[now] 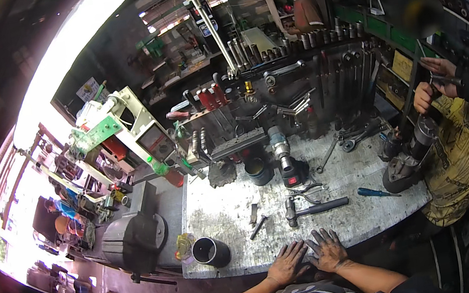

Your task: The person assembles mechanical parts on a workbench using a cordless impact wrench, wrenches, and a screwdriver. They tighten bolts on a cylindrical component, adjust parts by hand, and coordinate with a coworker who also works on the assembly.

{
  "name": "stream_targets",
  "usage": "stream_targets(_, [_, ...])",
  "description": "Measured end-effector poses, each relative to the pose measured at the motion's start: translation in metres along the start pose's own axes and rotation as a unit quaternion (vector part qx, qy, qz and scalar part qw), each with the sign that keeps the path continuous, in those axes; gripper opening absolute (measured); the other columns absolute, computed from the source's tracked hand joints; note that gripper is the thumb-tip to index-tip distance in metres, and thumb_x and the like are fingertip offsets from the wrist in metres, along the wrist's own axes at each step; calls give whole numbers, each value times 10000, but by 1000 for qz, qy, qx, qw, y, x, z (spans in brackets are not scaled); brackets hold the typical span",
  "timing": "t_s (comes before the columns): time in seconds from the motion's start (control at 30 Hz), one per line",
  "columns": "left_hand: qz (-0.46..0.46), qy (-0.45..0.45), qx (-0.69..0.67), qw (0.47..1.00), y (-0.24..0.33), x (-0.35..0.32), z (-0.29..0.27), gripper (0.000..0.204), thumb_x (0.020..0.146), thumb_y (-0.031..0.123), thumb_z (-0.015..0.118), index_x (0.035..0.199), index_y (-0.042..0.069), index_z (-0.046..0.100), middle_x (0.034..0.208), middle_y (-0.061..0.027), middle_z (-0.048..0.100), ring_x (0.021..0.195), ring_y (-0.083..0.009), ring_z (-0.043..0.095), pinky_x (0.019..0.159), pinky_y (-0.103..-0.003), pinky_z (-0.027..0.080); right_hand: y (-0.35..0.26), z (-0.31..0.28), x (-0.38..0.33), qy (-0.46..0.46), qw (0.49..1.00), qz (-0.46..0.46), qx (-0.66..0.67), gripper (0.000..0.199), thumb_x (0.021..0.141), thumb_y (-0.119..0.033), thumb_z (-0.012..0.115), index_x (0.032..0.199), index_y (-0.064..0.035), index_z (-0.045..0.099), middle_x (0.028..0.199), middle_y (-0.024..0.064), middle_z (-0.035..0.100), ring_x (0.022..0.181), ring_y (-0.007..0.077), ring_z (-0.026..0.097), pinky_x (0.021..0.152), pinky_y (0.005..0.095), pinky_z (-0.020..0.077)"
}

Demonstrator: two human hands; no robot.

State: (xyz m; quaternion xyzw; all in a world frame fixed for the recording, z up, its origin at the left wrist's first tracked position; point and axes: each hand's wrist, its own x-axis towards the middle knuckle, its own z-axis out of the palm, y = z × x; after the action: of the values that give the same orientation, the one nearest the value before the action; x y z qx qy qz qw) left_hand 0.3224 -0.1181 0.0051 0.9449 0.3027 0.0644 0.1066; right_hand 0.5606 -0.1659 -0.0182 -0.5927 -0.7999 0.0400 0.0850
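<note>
My left hand lies flat on the near edge of the metal-topped workbench, its fingers spread. Beside it, my right hand rests the same way, fingers apart; both look blackened and hold nothing. Just beyond them is a hammer with its head to the left. Pliers with parted handles lie behind the hammer. To the left are a short metal rod with a head and a small flat metal piece. A cordless power tool stands farther back.
A dark open cylinder stands at the left front corner, near a bench vise. At right, a co-worker's hands are above a starter-like motor, with a screwdriver nearby. Wrenches lie before a tool rack.
</note>
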Motion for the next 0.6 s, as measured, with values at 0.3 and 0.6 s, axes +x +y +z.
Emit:
stream_targets(0.3, [-10,-1,-22,1000,4,5,-6,756,1043,502,632,1639,86,422,1708,-191,395,1556,-407,404,1287,-557,291,-4,-12,0,-9,1000,20,1,706,1019,-601,562,1627,-246,500,1727,133,380,1612,381,286,1325,584,134])
stream_targets(0.6, [-5,-13,-6,1000,1,7,-1,802,1014,547,660,1624,75,440,1720,-207,376,1567,-416,385,1281,-570,295,-4,-5,0,-13,999,26,37,717,1029,-608,540,1639,-236,481,1729,142,374,1600,400,301,1315,603,167])
